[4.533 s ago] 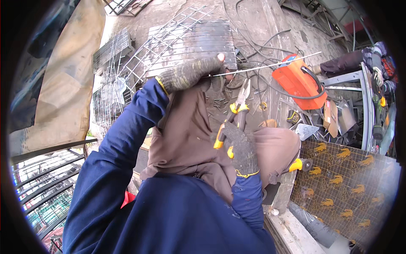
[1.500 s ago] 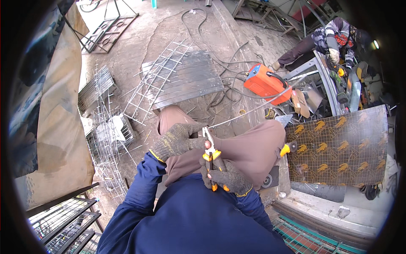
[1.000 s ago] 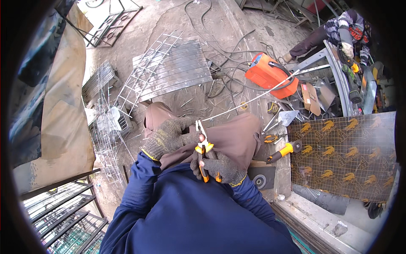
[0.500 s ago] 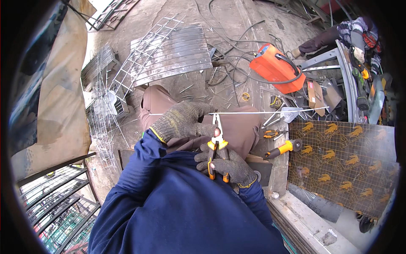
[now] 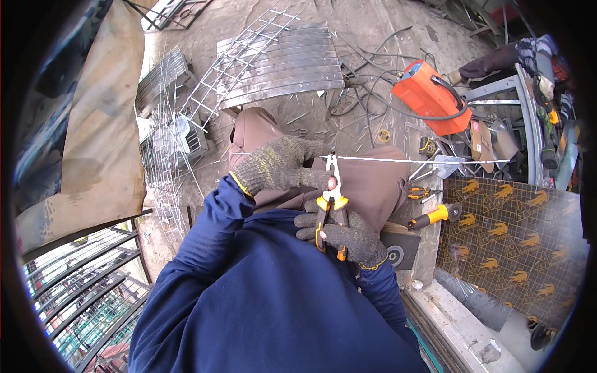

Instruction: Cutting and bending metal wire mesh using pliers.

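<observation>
My left hand (image 5: 277, 163), in a grey knitted glove, is closed round a thin metal rod (image 5: 429, 161) that runs sideways above my lap. A short end shows left of the glove; the longer part reaches out to the right. My right hand (image 5: 359, 241), gloved alike, is wrapped round the yellow-and-black handles of a pair of pliers (image 5: 333, 202). Their pale jaws point away from me and meet the rod just beside my left fingers. Whether the jaws bite the rod fully, I cannot tell. A bare fingertip of my left hand touches the pliers near the pivot.
An orange machine (image 5: 426, 96) with cables stands at the far right. An angle grinder (image 5: 435, 216), another pair of pliers (image 5: 418, 193) and a tape measure (image 5: 427, 146) lie on the right. Ahead are a slatted metal panel (image 5: 286, 68) and a wire grid (image 5: 239, 59). Another person's arm shows far right.
The whole view has shifted, so the surroundings sit farther right in the picture. Both hands keep their hold on the rod and pliers, with little change between them.
</observation>
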### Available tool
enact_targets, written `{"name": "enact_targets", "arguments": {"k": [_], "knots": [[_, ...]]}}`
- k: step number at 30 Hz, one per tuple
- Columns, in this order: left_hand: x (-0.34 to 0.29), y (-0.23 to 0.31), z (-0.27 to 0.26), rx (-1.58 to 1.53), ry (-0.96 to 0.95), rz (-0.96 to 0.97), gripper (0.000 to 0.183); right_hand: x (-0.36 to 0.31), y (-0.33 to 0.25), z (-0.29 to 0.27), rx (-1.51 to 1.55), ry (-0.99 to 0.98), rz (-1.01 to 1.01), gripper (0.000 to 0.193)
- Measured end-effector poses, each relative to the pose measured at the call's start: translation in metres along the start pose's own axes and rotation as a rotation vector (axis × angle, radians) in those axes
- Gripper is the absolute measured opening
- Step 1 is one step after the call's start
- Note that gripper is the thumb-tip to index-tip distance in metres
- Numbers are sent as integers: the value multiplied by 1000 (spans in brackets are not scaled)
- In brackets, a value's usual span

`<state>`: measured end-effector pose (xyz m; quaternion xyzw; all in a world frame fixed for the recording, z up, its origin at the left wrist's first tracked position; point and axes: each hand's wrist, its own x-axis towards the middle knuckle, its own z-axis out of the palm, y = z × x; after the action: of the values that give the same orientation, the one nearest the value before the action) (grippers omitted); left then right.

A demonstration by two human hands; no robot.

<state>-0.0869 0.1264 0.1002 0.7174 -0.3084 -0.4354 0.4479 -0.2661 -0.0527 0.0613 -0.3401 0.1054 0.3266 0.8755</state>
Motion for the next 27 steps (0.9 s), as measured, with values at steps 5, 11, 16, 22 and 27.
{"name": "enact_targets", "arguments": {"k": [5,11,16,22,27], "knots": [[9,-1,-2,127,39,1,63,0,-3,-1,-43,72,-14,55],[19,-28,-5,117,-86,134,53,6,8,9,81,122,-111,32],[16,-30,-1,274,-19,18,54,7,4,23,100,324,-100,20],[30,-39,-6,169,-86,241,41,11,2,-2,-220,356,-44,18],[36,-27,5,392,38,102,31,1,-13,2,72,182,-46,31]]}}
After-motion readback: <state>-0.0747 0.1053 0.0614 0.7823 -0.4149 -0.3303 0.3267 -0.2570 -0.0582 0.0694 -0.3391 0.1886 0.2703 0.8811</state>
